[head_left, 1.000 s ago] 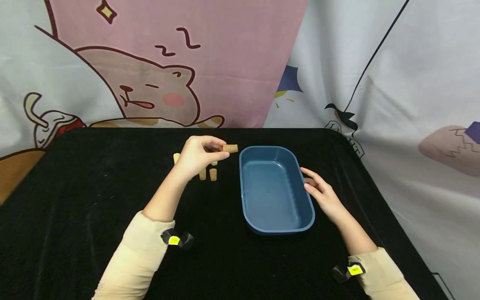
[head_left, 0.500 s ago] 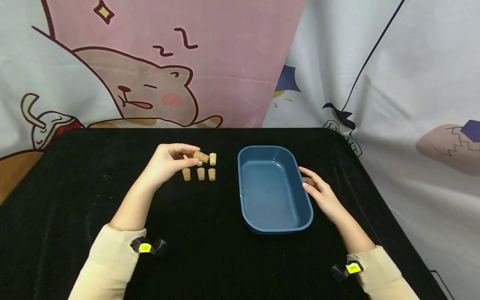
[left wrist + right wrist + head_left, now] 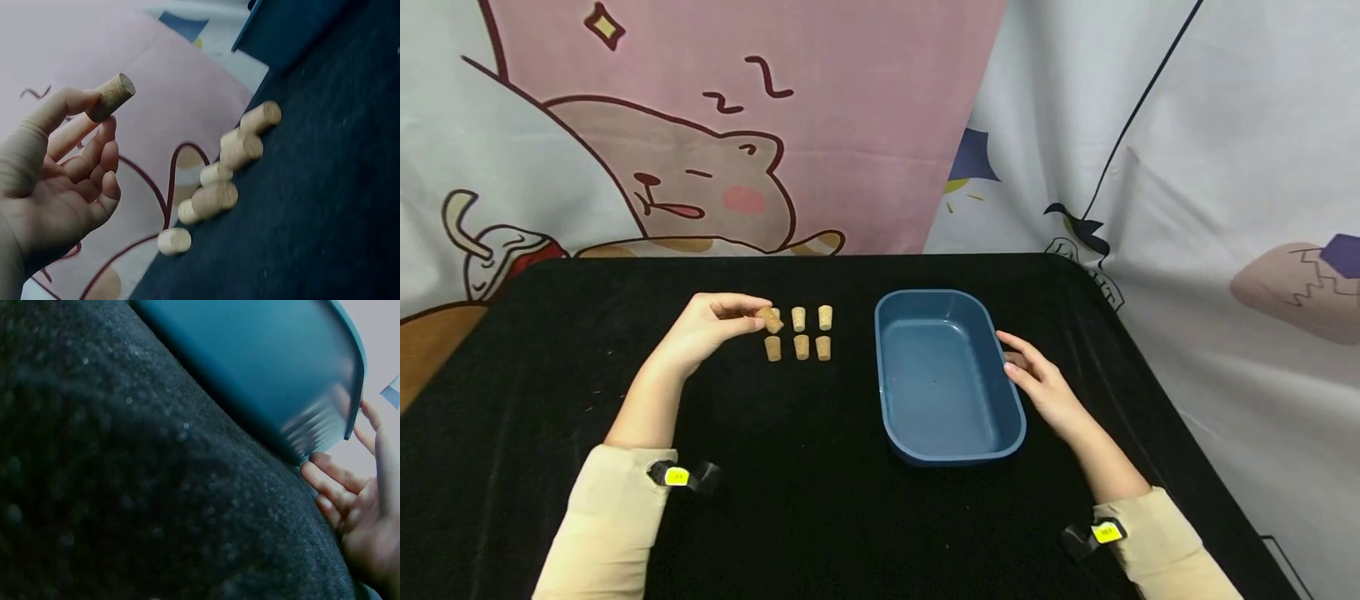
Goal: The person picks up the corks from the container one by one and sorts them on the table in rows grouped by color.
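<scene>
The left hand (image 3: 703,329) pinches a cork (image 3: 769,319) between thumb and fingertips, the other fingers loosely curled beneath; in the left wrist view the cork (image 3: 110,97) sticks out tilted from that pinch, clear of the cloth. It hangs at the 9 o'clock end of a small group of loose corks (image 3: 805,333) that stand upright on the bench (image 3: 820,517) in two short rows: two in the far row at its 3 o'clock side, three in the near row just toward 6 o'clock. Whether the held cork touches the nearest standing one cannot be told from the head view. From the wrist, the five loose corks (image 3: 215,174) show close together near the bench's far edge.

The right hand (image 3: 1045,387) lies with fingers relaxed and nearly straight, fingertips against the outer wall of a blue plastic tub (image 3: 951,450) on its 3 o'clock side; the right wrist view shows those fingers (image 3: 334,487) touching the tub's wall (image 3: 262,375) near a corner, holding nothing. The tub sits at 3 o'clock from the corks, near but apart from them, with nothing inside it.

A black cloth covers the bench. Both forearms wear beige sleeves (image 3: 606,525) with a small yellow-tagged device at each wrist. Behind the bench hangs a cartoon-printed backdrop (image 3: 715,150), pink at 11 o'clock and white toward 2 o'clock.
</scene>
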Action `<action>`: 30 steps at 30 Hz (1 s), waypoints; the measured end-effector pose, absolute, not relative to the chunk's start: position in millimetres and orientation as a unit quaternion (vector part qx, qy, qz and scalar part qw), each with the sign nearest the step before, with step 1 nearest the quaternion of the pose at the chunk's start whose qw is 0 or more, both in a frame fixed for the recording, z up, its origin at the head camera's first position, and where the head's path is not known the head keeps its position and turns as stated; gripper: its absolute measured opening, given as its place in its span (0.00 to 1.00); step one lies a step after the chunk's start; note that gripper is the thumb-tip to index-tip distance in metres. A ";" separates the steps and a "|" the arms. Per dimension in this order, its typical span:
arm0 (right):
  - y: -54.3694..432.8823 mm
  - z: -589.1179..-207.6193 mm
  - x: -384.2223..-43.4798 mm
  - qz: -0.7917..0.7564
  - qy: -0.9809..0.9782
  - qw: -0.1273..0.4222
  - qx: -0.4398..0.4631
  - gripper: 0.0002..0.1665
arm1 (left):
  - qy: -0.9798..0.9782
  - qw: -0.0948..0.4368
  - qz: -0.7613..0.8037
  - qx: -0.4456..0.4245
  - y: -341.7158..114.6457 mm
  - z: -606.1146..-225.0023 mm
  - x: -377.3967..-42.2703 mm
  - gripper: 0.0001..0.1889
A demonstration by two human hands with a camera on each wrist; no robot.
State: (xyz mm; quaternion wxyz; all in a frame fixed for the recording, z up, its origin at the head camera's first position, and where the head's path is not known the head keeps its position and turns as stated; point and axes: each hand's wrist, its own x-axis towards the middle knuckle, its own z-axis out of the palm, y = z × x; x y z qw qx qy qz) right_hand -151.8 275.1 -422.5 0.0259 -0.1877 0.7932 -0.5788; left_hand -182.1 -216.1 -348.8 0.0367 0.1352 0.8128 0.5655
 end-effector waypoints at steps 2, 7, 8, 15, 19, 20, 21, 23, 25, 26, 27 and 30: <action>275.1 -422.6 -151.8 -0.577 0.794 0.025 -0.188 0.28 | 0.816 0.043 0.562 0.131 -221.5 -353.8 -184.3 0.17; 275.8 -422.3 -151.3 -0.580 0.793 0.028 -0.187 0.28 | 0.826 0.054 0.548 0.123 -232.7 -366.4 -189.6 0.18; 276.0 -422.2 -151.2 -0.580 0.792 0.030 -0.186 0.28 | 0.828 0.056 0.545 0.120 -234.7 -368.6 -190.2 0.17; 276.5 -422.2 -151.5 -0.578 0.793 0.035 -0.190 0.29 | 0.837 0.084 0.531 0.101 -250.1 -379.3 -190.9 0.17; 276.5 -422.5 -151.7 -0.580 0.791 0.035 -0.192 0.29 | 0.846 0.110 0.514 0.092 -253.3 -378.0 -188.6 0.17; 276.5 -422.3 -151.6 -0.580 0.791 0.036 -0.191 0.29 | 0.850 0.115 0.506 0.090 -253.6 -378.3 -188.4 0.16; 276.3 -422.0 -151.5 -0.580 0.791 0.037 -0.190 0.29 | 0.853 0.119 0.500 0.089 -254.1 -379.2 -188.9 0.16; 276.1 -421.7 -151.5 -0.579 0.793 0.039 -0.186 0.29 | 0.857 0.123 0.492 0.091 -254.6 -381.3 -189.5 0.16; 276.0 -421.2 -151.4 -0.578 0.794 0.040 -0.184 0.29 | 0.860 0.122 0.486 0.093 -256.2 -386.0 -191.2 0.16; 275.9 -421.1 -151.5 -0.578 0.794 0.040 -0.183 0.29 | 0.862 0.118 0.484 0.094 -257.6 -390.7 -193.6 0.16; 275.8 -421.1 -151.5 -0.578 0.794 0.041 -0.183 0.29 | 0.863 0.114 0.483 0.096 -258.2 -392.9 -194.6 0.16; 276.3 -421.1 -151.2 -0.579 0.793 0.041 -0.187 0.29 | 0.867 0.106 0.476 0.100 -257.9 -397.1 -196.5 0.15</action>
